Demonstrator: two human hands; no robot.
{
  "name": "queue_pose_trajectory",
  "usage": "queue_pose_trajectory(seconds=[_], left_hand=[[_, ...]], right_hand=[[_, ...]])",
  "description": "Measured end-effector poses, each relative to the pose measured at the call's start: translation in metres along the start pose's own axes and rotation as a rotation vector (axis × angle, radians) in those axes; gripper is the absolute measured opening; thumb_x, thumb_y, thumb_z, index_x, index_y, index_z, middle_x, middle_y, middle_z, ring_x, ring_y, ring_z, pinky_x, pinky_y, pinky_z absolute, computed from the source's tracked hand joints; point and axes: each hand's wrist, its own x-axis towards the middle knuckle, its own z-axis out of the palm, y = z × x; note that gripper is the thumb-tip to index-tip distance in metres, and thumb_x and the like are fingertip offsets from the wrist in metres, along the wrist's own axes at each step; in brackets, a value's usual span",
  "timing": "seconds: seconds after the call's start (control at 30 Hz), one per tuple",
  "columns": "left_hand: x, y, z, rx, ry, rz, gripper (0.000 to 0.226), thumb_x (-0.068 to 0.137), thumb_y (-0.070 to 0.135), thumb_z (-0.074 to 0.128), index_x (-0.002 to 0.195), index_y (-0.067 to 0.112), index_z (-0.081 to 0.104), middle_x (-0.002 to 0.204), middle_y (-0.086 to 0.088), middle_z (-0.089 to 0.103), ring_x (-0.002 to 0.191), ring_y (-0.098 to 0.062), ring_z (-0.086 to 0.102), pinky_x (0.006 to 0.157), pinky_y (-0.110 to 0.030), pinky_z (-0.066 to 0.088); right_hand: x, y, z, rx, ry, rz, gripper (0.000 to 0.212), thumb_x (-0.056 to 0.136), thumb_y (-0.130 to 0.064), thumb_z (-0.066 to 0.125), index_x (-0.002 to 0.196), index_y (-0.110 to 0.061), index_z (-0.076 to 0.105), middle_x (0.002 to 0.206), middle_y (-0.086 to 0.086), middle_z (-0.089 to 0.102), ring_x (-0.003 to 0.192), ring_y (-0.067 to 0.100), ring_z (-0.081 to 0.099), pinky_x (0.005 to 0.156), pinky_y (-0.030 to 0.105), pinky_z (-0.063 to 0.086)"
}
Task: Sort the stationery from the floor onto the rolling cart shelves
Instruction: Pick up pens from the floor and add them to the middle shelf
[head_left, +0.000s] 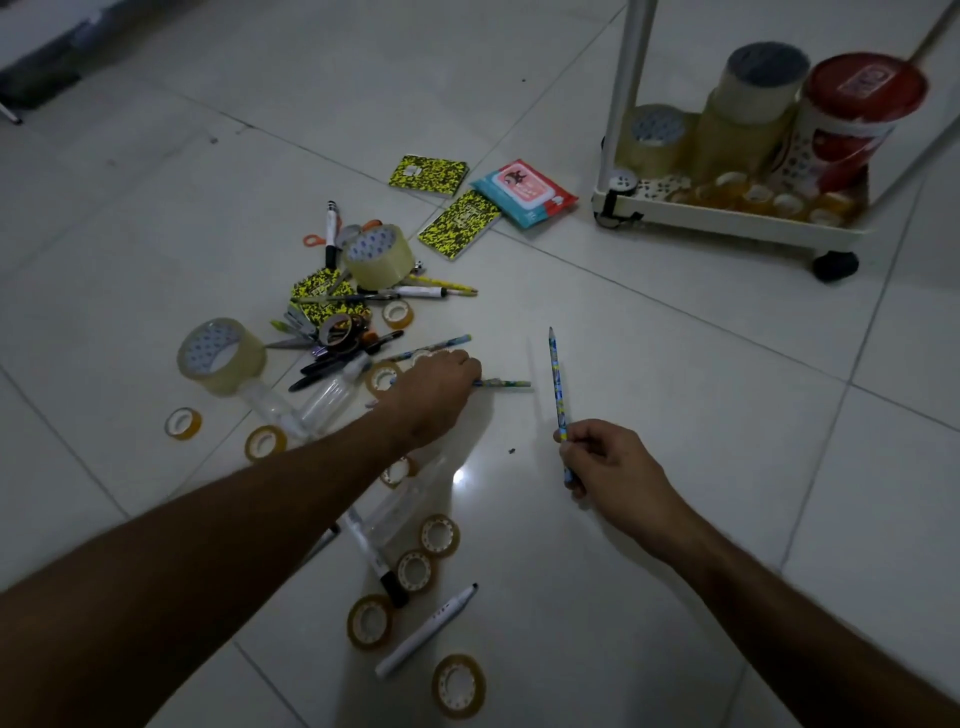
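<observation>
Stationery lies scattered on the tiled floor. My right hand (605, 460) pinches a blue patterned pencil (556, 379) that points up and away from me. My left hand (436, 387) reaches into the pile and grips a second patterned pencil (506, 384) lying flat on the floor. A third pencil (441, 345) lies just beyond my left hand. The rolling cart (727, 221) stands at the upper right, its bottom shelf holding large and small tape rolls and a red-lidded tub (852, 119).
The pile holds large clear tape rolls (221, 356), small tape rolls (457, 686), white markers (426, 629), scissors, pens, clear bottles (332, 397) and yellow-black notebooks (460, 223). A wipes packet (524, 192) lies near the cart. A cart wheel (834, 265) sits on the floor.
</observation>
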Motion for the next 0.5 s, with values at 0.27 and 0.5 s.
queue_pose_trajectory(seconds=[0.27, 0.5], left_hand=[[0.004, -0.005, -0.032, -0.486, 0.324, -0.169, 0.015, 0.101, 0.010, 0.051, 0.108, 0.004, 0.063, 0.097, -0.012, 0.062, 0.085, -0.023, 0.059, 0.071, -0.030, 0.042], [-0.005, -0.020, -0.068, -1.138, 0.433, -0.583, 0.017, 0.106, 0.011, 0.047, 0.110, 0.004, 0.061, 0.093, -0.008, 0.063, 0.075, -0.015, 0.064, 0.068, -0.027, 0.057]], right_hand=[[0.026, -0.023, 0.004, -0.063, -0.045, -0.057, 0.012, 0.097, -0.011, 0.054, 0.098, -0.016, 0.065, 0.077, 0.008, 0.070, 0.060, 0.014, 0.067, 0.064, 0.033, 0.057], [0.097, -0.061, 0.024, -0.508, -0.090, -0.236, 0.019, 0.103, -0.027, 0.042, 0.106, -0.010, 0.051, 0.089, 0.009, 0.064, 0.074, 0.024, 0.057, 0.060, 0.033, 0.039]])
